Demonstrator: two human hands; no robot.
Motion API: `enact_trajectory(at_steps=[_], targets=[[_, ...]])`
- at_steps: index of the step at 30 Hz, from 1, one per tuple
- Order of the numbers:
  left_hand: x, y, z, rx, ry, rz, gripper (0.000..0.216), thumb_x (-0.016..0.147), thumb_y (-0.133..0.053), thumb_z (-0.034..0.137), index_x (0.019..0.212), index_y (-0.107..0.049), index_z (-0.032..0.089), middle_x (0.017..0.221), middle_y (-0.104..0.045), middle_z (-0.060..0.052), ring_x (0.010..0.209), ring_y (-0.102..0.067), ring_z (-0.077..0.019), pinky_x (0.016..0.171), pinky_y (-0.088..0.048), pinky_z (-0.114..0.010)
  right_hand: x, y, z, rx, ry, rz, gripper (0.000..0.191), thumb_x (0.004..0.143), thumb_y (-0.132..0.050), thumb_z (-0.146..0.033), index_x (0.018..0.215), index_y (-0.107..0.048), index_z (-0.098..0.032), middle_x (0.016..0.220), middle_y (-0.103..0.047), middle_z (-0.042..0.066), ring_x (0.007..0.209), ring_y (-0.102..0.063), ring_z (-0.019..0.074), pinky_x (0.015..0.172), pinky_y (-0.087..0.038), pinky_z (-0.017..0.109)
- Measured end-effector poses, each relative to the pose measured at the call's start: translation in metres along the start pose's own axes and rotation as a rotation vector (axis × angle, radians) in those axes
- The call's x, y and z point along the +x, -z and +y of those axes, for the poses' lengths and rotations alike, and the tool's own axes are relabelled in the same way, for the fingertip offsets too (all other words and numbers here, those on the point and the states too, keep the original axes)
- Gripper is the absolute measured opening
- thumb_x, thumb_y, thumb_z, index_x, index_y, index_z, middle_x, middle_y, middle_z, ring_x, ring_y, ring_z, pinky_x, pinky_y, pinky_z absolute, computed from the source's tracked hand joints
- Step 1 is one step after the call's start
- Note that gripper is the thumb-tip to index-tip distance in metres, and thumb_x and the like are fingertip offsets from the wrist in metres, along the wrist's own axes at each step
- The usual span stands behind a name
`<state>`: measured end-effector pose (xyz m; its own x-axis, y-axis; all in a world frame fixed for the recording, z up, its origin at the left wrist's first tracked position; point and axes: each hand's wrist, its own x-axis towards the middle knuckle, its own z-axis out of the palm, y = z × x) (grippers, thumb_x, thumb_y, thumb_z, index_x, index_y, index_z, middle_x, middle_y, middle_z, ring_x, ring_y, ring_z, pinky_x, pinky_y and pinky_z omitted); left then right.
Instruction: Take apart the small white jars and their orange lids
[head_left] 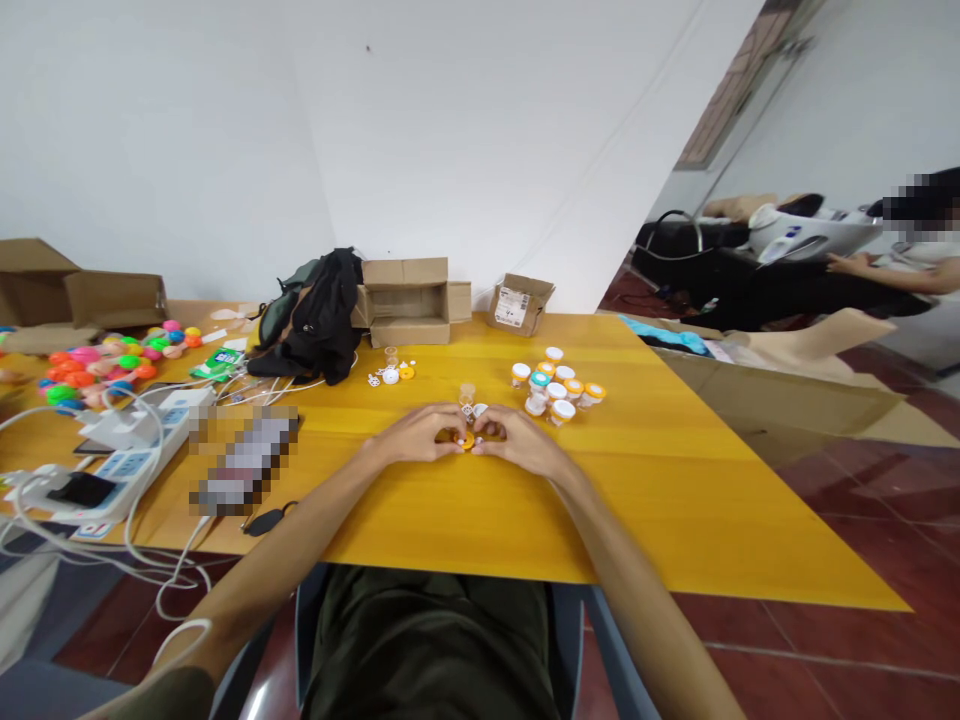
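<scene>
My left hand (421, 434) and my right hand (517, 440) meet over the middle of the table. Between their fingertips they pinch a small round orange lid (468, 441). Just beyond it lie a white latticed piece (468, 410) and a white piece (480, 410), partly hidden by my fingers. A small clear cup (467, 392) stands behind these. To the right is a cluster of small clear jars (559, 410) with white, orange and teal lids. Farther left, loose white parts (390, 376) and an orange lid (407, 372) lie near another clear cup (391, 355).
Cardboard boxes (409, 330) and a black bag (322, 320) stand along the wall. On the left are colourful balls (97, 370), a power strip (161, 440) with cables, and a phone (251, 460). A person (915, 250) sits at far right beyond an open carton (787, 390).
</scene>
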<state>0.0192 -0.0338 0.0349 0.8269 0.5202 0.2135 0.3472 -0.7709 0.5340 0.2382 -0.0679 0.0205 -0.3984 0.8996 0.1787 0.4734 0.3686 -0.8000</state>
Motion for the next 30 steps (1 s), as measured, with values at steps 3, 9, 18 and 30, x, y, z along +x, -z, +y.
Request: enact_trajectory(at_steps=[3,9,18,30], targets=[[0.0012,-0.0013,-0.0016,-0.057,0.012,0.010,0.008,0.083,-0.066,0.013,0.087,-0.066,0.020,0.099,-0.068,-0.003,0.089,-0.064,-0.0175,0.087,-0.048,-0.029,0.0003,-0.0023,-0.0009,-0.022,0.067,-0.010,0.014,0.072,-0.077,-0.019,0.082,-0.067,-0.022,0.086,-0.066,0.000,0.081,-0.060,0.0185,0.077,-0.048,0.031],[0.0027,-0.0025,-0.0043,-0.169,0.038,0.016,0.009,0.081,-0.067,0.012,0.078,-0.062,0.018,0.089,-0.067,-0.002,0.082,-0.061,-0.0151,0.082,-0.048,-0.028,0.0005,-0.0042,-0.0033,-0.076,0.122,-0.027,0.012,0.077,-0.076,-0.017,0.084,-0.068,-0.022,0.090,-0.068,0.002,0.088,-0.062,0.0208,0.082,-0.048,0.033],[0.0023,-0.0017,-0.0100,-0.268,0.015,0.016,0.008,0.083,-0.070,0.019,0.076,-0.067,0.017,0.094,-0.066,-0.005,0.088,-0.063,-0.0173,0.087,-0.050,-0.034,0.0006,-0.0033,-0.0018,-0.117,0.165,-0.049,0.008,0.083,-0.072,-0.016,0.080,-0.072,-0.024,0.094,-0.070,0.004,0.096,-0.064,0.0229,0.089,-0.049,0.038],[0.0021,-0.0013,-0.0082,-0.059,-0.043,0.033,0.013,0.090,-0.064,0.016,0.086,-0.075,0.021,0.101,-0.068,-0.006,0.101,-0.062,-0.0199,0.095,-0.047,-0.034,-0.0001,-0.0020,-0.0060,-0.128,0.158,-0.028,0.006,0.083,-0.074,-0.019,0.079,-0.072,-0.024,0.091,-0.068,0.003,0.094,-0.064,0.0222,0.089,-0.049,0.037]])
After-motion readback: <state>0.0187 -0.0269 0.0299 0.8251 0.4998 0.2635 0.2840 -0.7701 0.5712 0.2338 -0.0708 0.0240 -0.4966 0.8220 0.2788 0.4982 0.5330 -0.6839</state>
